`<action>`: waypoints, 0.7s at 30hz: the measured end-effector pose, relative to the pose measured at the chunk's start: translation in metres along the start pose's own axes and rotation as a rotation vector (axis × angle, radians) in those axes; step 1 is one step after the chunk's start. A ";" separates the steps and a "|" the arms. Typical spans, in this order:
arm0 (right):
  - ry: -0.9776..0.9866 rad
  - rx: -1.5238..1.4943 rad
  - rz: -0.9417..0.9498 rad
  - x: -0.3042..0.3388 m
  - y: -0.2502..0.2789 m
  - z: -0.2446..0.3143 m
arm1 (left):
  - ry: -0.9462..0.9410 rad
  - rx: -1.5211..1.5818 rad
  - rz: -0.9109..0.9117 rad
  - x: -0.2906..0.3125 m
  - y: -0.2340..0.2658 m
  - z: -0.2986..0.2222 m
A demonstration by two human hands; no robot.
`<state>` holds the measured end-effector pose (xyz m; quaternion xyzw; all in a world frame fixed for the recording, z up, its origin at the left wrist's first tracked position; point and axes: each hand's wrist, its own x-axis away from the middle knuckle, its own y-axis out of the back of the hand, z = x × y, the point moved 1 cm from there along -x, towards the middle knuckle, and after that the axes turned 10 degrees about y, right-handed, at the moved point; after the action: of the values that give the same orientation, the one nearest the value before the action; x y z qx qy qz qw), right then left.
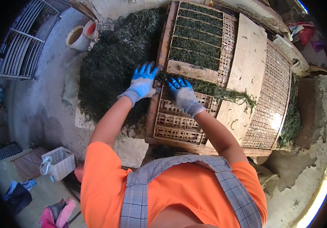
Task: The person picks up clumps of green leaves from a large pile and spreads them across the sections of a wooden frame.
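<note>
Both my hands wear grey gloves with blue-coated fingers. My left hand (142,82) is open, fingers spread, at the right edge of a big heap of dark green, seaweed-like strands (110,64), beside the wooden table edge. To its right, my right hand (183,95) lies with fingers apart on a row of the slatted wooden frame (178,121), against loose strands. A trail of green strands (228,93) runs from there across a pale board (247,57). Packed green strands (197,34) fill the frame's far rows, while its near rows show bare woven lattice.
A woven mat (269,95) covers the table's right side, with more green strands (290,117) beyond it. Pale buckets (79,38) stand at the far left. A white plastic basket (59,163) sits on the floor at lower left. Metal racks (22,41) line the left wall.
</note>
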<state>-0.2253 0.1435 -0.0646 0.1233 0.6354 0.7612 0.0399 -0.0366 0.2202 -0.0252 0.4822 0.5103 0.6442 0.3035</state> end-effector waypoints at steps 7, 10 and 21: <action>-0.065 -0.092 -0.021 -0.003 -0.004 0.008 | 0.097 0.340 0.128 -0.016 -0.068 0.012; -0.079 -0.132 -0.055 -0.003 -0.002 0.008 | -0.025 0.484 0.133 -0.017 -0.067 0.024; -0.186 -0.306 -0.181 0.040 0.015 -0.020 | -0.519 0.735 0.477 -0.014 0.154 -0.087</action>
<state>-0.2675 0.1299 -0.0475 0.1282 0.5144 0.8275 0.1849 -0.0975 0.1308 0.1152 0.8043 0.4867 0.3326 0.0749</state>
